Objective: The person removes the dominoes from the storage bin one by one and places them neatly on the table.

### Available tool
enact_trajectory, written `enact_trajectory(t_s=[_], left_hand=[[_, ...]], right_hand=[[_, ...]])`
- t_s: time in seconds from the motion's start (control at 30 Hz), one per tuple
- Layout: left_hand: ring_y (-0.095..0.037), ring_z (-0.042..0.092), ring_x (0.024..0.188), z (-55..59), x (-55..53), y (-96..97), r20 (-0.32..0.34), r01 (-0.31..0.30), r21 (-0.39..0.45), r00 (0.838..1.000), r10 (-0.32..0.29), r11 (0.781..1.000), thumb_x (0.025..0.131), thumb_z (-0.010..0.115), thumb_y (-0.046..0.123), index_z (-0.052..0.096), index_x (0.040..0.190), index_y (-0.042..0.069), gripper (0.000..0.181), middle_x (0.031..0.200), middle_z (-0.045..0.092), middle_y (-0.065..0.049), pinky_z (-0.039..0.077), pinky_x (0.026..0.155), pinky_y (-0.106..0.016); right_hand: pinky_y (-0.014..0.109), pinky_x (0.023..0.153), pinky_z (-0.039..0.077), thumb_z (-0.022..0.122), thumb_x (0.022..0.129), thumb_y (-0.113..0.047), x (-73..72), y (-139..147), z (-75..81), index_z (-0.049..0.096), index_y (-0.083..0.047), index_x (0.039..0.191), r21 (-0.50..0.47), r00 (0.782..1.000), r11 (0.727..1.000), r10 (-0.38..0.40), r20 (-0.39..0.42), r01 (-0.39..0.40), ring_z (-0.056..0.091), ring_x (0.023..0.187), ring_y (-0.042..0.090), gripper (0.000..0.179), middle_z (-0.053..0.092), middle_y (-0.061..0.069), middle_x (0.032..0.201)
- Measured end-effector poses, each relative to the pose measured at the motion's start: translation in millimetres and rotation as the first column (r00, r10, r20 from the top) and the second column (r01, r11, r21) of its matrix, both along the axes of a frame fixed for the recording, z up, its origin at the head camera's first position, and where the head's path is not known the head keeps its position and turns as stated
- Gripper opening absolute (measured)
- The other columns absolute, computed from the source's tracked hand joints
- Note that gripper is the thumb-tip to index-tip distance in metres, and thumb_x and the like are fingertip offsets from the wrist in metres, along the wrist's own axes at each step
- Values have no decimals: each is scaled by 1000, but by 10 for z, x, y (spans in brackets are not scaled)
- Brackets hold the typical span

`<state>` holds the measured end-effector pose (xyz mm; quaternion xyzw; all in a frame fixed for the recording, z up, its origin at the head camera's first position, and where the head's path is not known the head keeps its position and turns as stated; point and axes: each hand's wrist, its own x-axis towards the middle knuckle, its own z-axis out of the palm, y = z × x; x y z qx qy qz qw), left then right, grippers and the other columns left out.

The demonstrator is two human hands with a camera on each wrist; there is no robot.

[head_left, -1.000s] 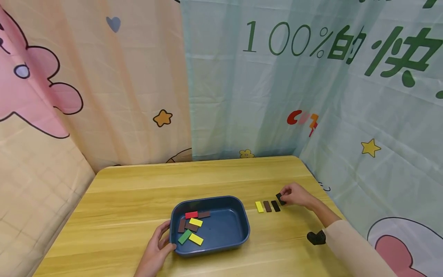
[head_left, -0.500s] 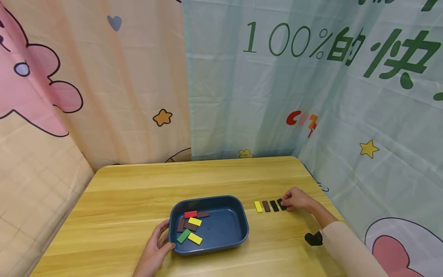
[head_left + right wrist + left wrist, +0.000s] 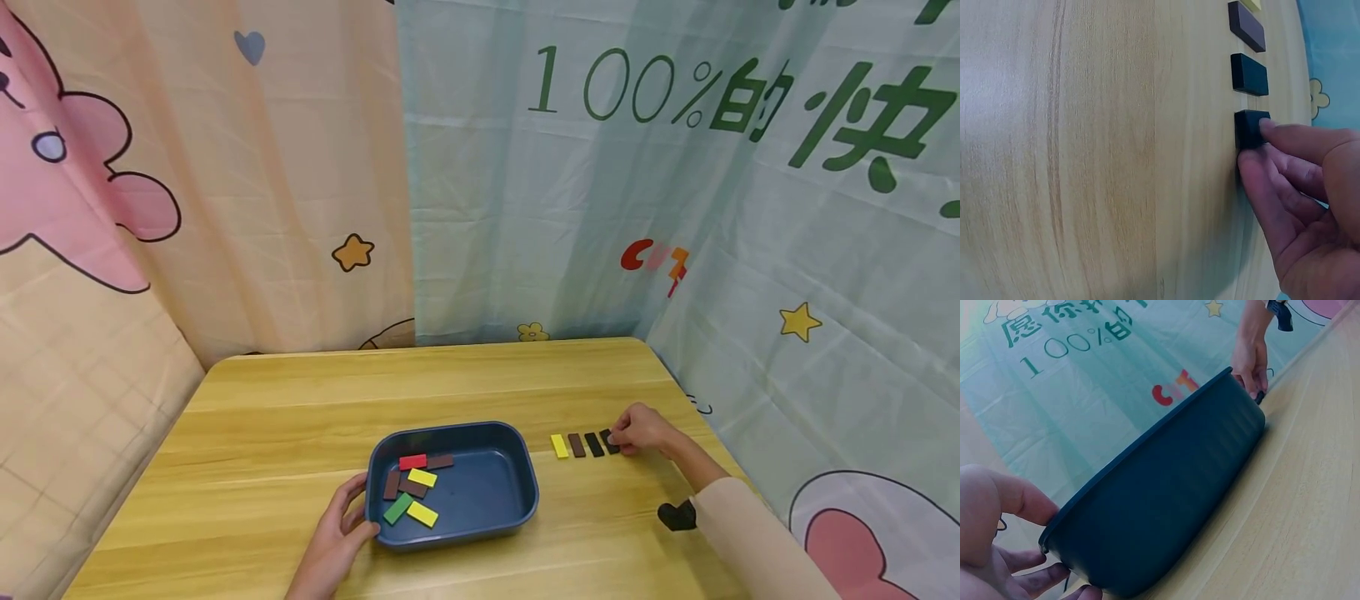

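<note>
Black, oblong block (image 3: 1249, 130) pinched by right fingers (image 3: 1263, 187).

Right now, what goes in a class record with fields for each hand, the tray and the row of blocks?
Left hand: holds the blue tray at its left end
Right hand: pinches the end black block
In tray: red block, green block, two yellow blocks, three brown blocks
Row, left to right: yellow block, brown block, inner black block, end black block

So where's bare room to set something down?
Free: the wood-grain table, left of the left hand and between the blue rectangular tray and the far edge. Crowded: the tray's left half, under coloured rectangular blocks, and the four-block row at the right hand.
</note>
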<state>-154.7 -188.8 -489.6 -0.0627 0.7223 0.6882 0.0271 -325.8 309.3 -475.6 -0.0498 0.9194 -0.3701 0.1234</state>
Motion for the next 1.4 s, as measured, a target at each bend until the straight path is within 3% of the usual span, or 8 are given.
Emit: enact_trajectory(t_s=[0.23,0.3,0.47,0.8,1.17,1.4], left_hand=[[-53,40,139,-17,-4,-6,-18,7,-9,1000,-7,1000,91,56,-17,34,155,-1,70,157,32,-31,51,101,-41],[-52,40,139,-25,-5,-6,-12,4,-8,1000,-4,1000,91,56,-16,34,155,0,70,158,32,-30,51,100,-40],[-53,39,140,-44,-1,-22,-17,9,-4,1000,-9,1000,91,56,-16,33,155,-1,70,158,31,-30,52,99,-38],[-52,40,139,-53,1,-34,-13,8,4,1000,-8,1000,91,56,-15,33,155,-1,70,158,31,-30,52,98,-37],[-53,40,139,-30,1,-27,-12,10,-5,1000,-10,1000,90,57,-15,34,154,0,70,158,32,-30,52,100,-39],[-53,39,140,-17,-1,-25,-14,17,-5,1000,-17,1000,90,57,-14,34,155,0,70,158,31,-30,51,101,-42]], right_hand=[[32,61,58,77,89,-3,24,-23,23,74,0,81,55,999,998,-21,-28,23,64,62,18,9,65,5,68],[34,63,57,77,89,-4,28,-24,61,74,2,87,55,999,998,-4,-39,6,64,65,19,7,66,5,72],[38,70,58,77,88,-6,10,-43,186,72,9,104,67,995,997,52,-80,-46,67,78,21,23,71,6,89],[36,72,57,79,87,-9,-96,-174,308,73,7,108,93,985,986,145,-93,-137,67,80,18,27,71,3,89],[34,75,59,80,88,-7,-130,-511,413,72,8,111,76,929,938,345,-134,-337,68,86,18,29,70,1,92],[35,79,59,79,90,-7,-126,-752,512,71,7,112,66,904,916,401,-148,-396,69,88,17,28,69,0,93]])
